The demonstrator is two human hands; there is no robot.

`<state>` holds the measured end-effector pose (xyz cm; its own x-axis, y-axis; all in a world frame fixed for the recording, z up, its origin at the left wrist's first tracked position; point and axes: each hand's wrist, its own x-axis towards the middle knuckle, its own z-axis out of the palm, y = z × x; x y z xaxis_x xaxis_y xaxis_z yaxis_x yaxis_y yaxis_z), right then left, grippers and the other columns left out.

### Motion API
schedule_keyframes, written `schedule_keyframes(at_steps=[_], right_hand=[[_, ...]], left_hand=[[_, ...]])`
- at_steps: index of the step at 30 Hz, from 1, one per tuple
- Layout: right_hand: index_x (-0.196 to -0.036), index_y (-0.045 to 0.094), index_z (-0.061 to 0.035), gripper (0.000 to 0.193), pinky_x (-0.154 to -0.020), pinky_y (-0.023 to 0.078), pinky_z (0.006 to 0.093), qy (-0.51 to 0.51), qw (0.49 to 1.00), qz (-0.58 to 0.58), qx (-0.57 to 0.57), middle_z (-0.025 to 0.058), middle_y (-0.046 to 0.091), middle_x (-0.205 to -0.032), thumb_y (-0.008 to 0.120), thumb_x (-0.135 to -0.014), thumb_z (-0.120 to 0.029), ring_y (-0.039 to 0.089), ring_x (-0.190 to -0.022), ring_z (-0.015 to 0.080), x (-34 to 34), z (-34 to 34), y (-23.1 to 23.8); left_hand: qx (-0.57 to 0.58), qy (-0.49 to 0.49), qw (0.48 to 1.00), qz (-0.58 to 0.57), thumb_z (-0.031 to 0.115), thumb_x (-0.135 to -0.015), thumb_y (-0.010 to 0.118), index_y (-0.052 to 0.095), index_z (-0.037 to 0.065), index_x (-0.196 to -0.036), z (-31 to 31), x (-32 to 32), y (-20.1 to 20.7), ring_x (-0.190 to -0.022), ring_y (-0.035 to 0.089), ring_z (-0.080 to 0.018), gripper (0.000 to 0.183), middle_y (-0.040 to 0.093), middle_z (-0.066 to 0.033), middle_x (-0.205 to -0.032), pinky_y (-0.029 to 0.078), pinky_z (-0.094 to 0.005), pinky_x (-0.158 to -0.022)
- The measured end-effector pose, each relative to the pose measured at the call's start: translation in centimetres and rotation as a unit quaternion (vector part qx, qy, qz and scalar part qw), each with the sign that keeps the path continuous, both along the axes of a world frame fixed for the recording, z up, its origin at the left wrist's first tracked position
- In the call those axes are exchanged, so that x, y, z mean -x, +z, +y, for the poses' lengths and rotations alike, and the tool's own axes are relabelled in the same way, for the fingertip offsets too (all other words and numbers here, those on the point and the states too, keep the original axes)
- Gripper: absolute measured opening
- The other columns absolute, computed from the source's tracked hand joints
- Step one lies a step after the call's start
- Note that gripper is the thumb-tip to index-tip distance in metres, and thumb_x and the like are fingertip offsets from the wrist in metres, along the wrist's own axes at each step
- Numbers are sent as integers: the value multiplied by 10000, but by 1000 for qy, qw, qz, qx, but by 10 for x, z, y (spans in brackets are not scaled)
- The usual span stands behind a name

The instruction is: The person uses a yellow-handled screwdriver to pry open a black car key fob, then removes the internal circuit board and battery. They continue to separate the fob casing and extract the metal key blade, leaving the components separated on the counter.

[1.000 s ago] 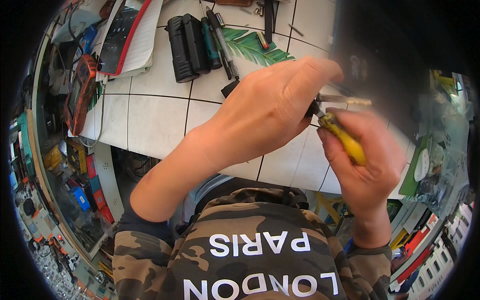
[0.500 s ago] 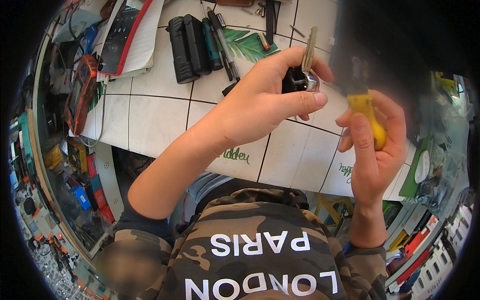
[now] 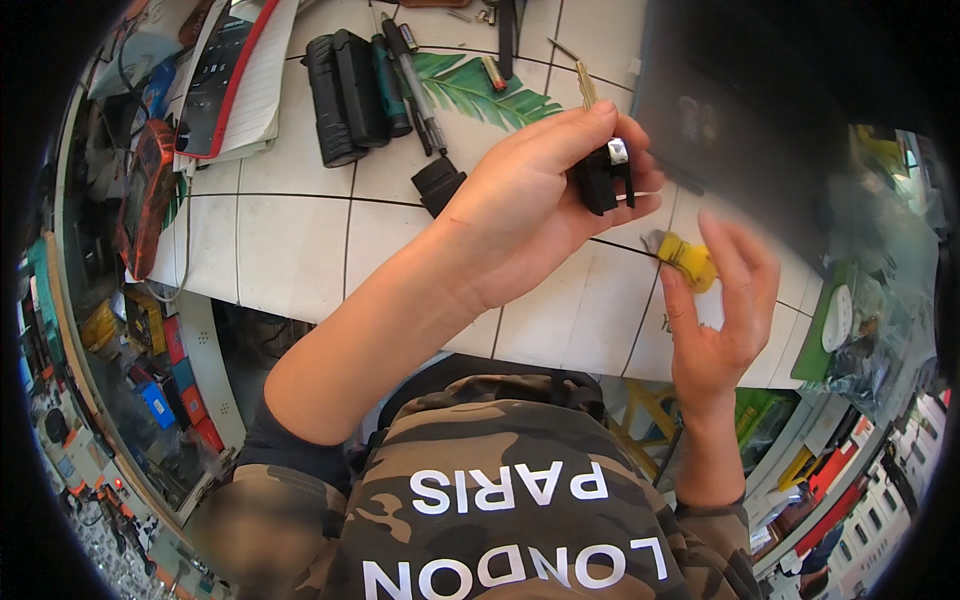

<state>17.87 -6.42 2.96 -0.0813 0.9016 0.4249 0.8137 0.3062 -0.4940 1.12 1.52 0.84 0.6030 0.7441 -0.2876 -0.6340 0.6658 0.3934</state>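
Observation:
My left hand [image 3: 560,190] is closed round a black car key fob [image 3: 597,185] with a shiny metal part. A brass-coloured key blade [image 3: 586,85] sticks up past the thumb. The fob's lower end shows between palm and fingers. My right hand [image 3: 730,300] is close over the table at the right, thumb and fingers spread and slightly blurred. A small yellow-handled tool [image 3: 686,262] with a grey metal tip lies by the thumb, pointing up and left. Part of its handle is hidden behind that hand.
On the white tiled tabletop [image 3: 290,240] are a black case [image 3: 345,100], pens [image 3: 412,85], a black connector block [image 3: 437,184] and a small battery [image 3: 493,73]. A dark screen [image 3: 740,120] rises at right. A red-edged phone [image 3: 222,80] rests on papers at left.
My left hand has turned the key fob, so its black lower end now shows. My right hand has come down and left, opening its fingers from the yellow-handled tool.

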Motion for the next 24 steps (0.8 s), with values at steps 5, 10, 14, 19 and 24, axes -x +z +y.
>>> schedule_keyframes(at_steps=[5, 10, 14, 19, 24], right_hand=[[-1175, 589, -55, 466, -698, 462, 252, 108, 969, 168, 144, 78, 598, -1012, 680, -724, 24, 573, -806, 134, 5, 30, 9], [-1164, 597, -57, 473, -593, 468, 217, 121, 923, 293, 219, 50, 600, -851, 693, -711, 41, 567, -703, 94, 2, 38, 7], [-1136, 546, -12, 369, -604, 480, 214, 91, 869, 402, 273, 55, 594, -828, 658, -785, 14, 578, -723, 88, 3, 35, 11], [-1087, 499, 2, 219, -535, 431, 183, 91, 849, 413, 317, 53, 579, -821, 551, -878, -32, 571, -727, 72, 0, 40, 20], [-1089, 499, 2, 203, -510, 404, 174, 59, 846, 435, 303, 41, 579, -847, 524, -892, -41, 549, -692, 62, 3, 42, 16]], left_hand=[[4, -26, 1000, 4, 279, -983, 364, 547, 13, -1099, -5, -12, 10, -922, 529, -190, 342, 570, -97, -1062, 435, -347, -883], [26, -42, 999, -3, 258, -988, 354, 505, -15, -1178, -3, -14, 8, -932, 532, -188, 366, 556, -102, -1028, 448, -330, -839], [8, -61, 998, -7, 255, -986, 364, 479, -31, -1203, -4, -16, 5, -935, 535, -190, 377, 552, -101, -1013, 448, -338, -819], [-41, -78, 996, -20, 242, -971, 403, 464, -25, -1235, -2, -15, 7, -922, 526, -169, 380, 557, -84, -1010, 438, -336, -802], [-5, -49, 999, -13, 133, -953, 421, 480, -30, -1130, -3, -15, 13, -801, 530, -195, 248, 545, -92, -912, 458, -347, -696]])
